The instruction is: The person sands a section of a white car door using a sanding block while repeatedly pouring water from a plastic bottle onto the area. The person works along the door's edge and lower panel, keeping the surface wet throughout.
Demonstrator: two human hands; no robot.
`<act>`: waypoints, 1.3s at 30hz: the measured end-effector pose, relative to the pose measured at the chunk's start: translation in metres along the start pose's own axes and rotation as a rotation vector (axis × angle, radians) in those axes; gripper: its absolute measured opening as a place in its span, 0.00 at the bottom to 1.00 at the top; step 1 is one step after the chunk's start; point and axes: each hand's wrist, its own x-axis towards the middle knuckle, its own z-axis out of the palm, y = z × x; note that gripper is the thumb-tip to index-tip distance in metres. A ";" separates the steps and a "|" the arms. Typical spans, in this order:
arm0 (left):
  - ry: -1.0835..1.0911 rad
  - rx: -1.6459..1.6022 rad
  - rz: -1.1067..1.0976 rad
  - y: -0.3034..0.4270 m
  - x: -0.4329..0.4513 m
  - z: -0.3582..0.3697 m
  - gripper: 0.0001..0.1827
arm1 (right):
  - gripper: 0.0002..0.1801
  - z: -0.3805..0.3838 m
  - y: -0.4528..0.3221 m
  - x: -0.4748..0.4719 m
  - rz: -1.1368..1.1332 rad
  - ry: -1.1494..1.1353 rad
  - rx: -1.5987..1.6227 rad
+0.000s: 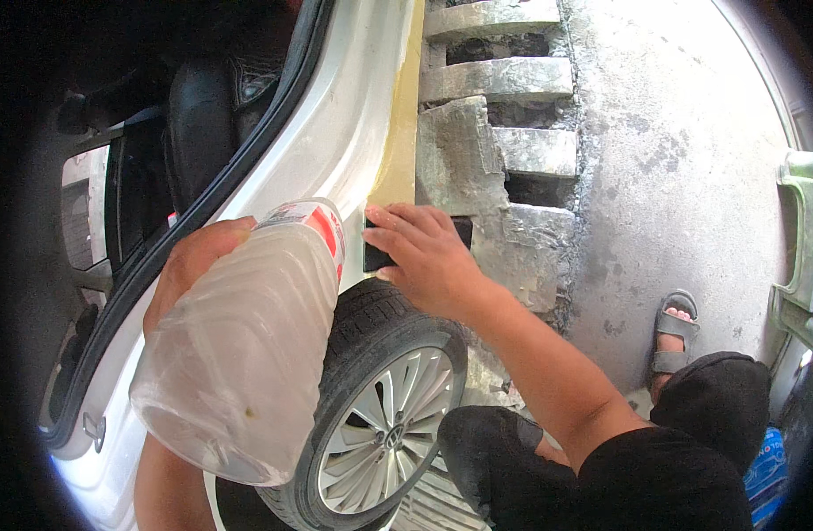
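My left hand (197, 259) grips a large ribbed plastic bottle (237, 358), held tilted with its base towards me; its neck is hidden. The bottle has a red and white label and looks cloudy. My right hand (426, 255) presses a flat black block (463, 229) against the lower edge of the car's rear door sill (294, 152), just above the wheel. A yellowish band (402, 133) runs along the outer edge of the white sill, up to my right fingers. What lies under the block is hidden.
Below my hands is a car wheel (393, 425) with a silver rim. A black rubber door seal (247, 156) borders the dark interior. Broken concrete slats (499, 79) with gaps lie beside the car. A blue bag or pack (768, 474) sits at the lower right.
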 end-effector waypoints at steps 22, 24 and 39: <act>-0.011 -0.046 -0.035 0.008 0.007 0.001 0.27 | 0.24 -0.002 -0.008 0.004 0.097 0.212 -0.064; -0.012 -0.055 -0.037 0.009 0.008 0.001 0.27 | 0.24 -0.003 -0.007 0.007 0.099 0.233 -0.029; 0.020 -0.084 -0.067 0.011 0.015 0.002 0.26 | 0.25 0.001 -0.009 -0.002 0.046 0.070 -0.080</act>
